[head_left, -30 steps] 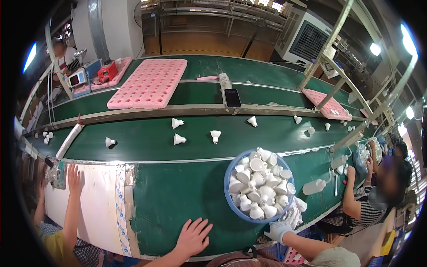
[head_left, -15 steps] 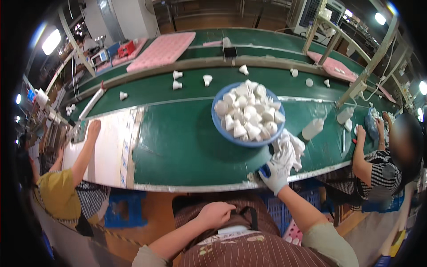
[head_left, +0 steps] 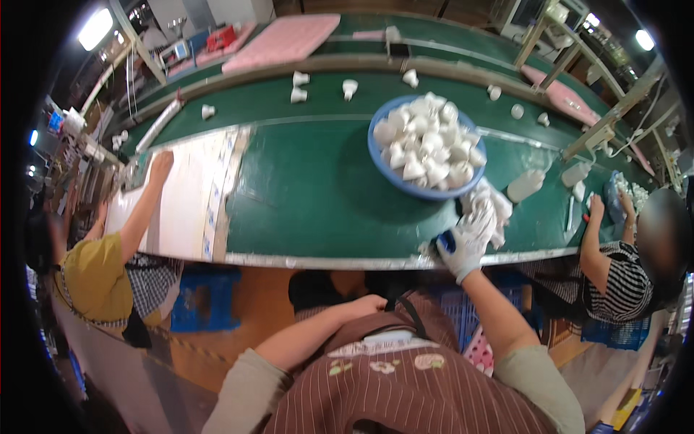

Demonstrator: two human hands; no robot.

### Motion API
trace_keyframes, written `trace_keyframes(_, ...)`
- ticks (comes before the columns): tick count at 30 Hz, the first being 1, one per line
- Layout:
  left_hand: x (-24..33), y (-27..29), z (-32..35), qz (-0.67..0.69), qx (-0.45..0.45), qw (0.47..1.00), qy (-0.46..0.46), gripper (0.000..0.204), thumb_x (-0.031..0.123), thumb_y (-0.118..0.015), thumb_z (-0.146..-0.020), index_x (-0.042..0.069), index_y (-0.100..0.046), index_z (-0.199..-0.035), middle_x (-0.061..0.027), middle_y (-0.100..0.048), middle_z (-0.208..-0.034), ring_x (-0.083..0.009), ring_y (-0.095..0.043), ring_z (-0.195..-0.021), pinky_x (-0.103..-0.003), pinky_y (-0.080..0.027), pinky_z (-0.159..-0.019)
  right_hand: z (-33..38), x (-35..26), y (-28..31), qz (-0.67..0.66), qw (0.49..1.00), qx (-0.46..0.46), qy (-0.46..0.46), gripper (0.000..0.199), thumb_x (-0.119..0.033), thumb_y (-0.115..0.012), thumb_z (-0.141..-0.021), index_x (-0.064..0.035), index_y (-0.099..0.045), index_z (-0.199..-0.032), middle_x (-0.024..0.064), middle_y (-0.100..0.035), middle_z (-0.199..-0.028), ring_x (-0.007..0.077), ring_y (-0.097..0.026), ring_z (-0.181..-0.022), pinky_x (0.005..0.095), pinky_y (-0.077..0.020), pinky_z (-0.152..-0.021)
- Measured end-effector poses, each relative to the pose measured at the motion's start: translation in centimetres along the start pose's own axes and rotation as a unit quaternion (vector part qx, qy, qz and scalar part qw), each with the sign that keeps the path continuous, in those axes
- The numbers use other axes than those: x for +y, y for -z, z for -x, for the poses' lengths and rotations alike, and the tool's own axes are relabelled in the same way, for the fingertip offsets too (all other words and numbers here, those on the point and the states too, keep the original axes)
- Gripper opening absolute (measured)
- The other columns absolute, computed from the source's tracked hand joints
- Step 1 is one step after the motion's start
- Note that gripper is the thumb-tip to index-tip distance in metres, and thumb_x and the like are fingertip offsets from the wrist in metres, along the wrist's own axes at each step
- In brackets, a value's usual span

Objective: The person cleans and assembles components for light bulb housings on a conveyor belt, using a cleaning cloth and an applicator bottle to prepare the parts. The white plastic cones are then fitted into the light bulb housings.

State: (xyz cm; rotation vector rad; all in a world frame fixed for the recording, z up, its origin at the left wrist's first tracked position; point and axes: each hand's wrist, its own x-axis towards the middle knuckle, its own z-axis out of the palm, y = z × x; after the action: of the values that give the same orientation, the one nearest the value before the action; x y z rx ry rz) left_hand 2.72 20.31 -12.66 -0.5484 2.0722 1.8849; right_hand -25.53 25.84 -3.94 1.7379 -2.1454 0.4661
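Note:
My right hand (head_left: pixel 463 253), in a white glove with a dark blue patch, is at the near edge of the green table. Its fingers close on a crumpled white cloth (head_left: pixel 495 210); glove and cloth partly blend together. Just behind them stands a round blue basin (head_left: pixel 416 189), heaped with white bulb-shaped parts (head_left: pixel 432 141). My bare left hand (head_left: pixel 367 307) rests low at my lap against the brown striped apron (head_left: pixel 405 369). Its fingers are curled in, and whatever they hold is hidden.
White plastic bottles (head_left: pixel 525 185) stand right of the cloth. Several bulb parts (head_left: pixel 350 89) lie on the far green strip (head_left: pixel 253 98). One person (head_left: pixel 94 267) works at a white board (head_left: pixel 181 195) on the left, another (head_left: pixel 614 275) sits on the right. A blue stool (head_left: pixel 206 300) is below.
The whole scene has shifted upward and slightly right in the picture as the head view tilted. My left hand has slid a little further behind the apron; the right stays at the cloth.

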Motion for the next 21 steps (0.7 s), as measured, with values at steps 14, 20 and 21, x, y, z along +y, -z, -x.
trace_keyframes(14, -4.0, -1.8, 3.2, 0.102, 0.196, 0.972, 0.074, 0.032, 0.032, -0.060, -0.095, 0.003, -0.073, -0.101, -0.0114, -0.073, -0.103, -0.0256, -0.068, -0.095, -0.041, -0.051, -0.086, 0.2, 0.1, -2.4, -0.123, 0.982, -0.120, -0.074, 0.028, -0.034, -0.070, -0.082, -0.0087, -0.059, -0.087, 0.0139, -0.064, -0.083, 0.0354, -0.064, -0.078, 0.0453, -0.0504, -0.070)
trace_keyframes(20, -9.7, -2.1, 9.7, -0.276, 0.403, 0.818, 0.304, 0.059, 0.052, -0.068, -0.081, 0.005, -0.065, -0.115, -0.0202, -0.058, -0.128, -0.0404, -0.052, -0.120, -0.054, -0.045, -0.095, 0.8, 1.1, -1.4, -0.130, 0.978, -0.133, -0.098, 0.028, -0.035, -0.070, -0.083, -0.0095, -0.059, -0.086, 0.0135, -0.064, -0.083, 0.0341, -0.065, -0.079, 0.0451, -0.0516, -0.069)
trace_keyframes(21, -10.7, -2.5, 10.1, -0.298, 0.415, 0.810, 0.288, 0.055, 0.053, -0.065, -0.082, 0.004, -0.066, -0.108, -0.0216, -0.062, -0.120, -0.0407, -0.056, -0.113, -0.053, -0.047, -0.091, 0.8, 1.2, -1.3, -0.138, 0.977, -0.128, -0.102, 0.028, -0.035, -0.070, -0.083, -0.0094, -0.059, -0.086, 0.0137, -0.064, -0.083, 0.0341, -0.065, -0.079, 0.0451, -0.0516, -0.070)
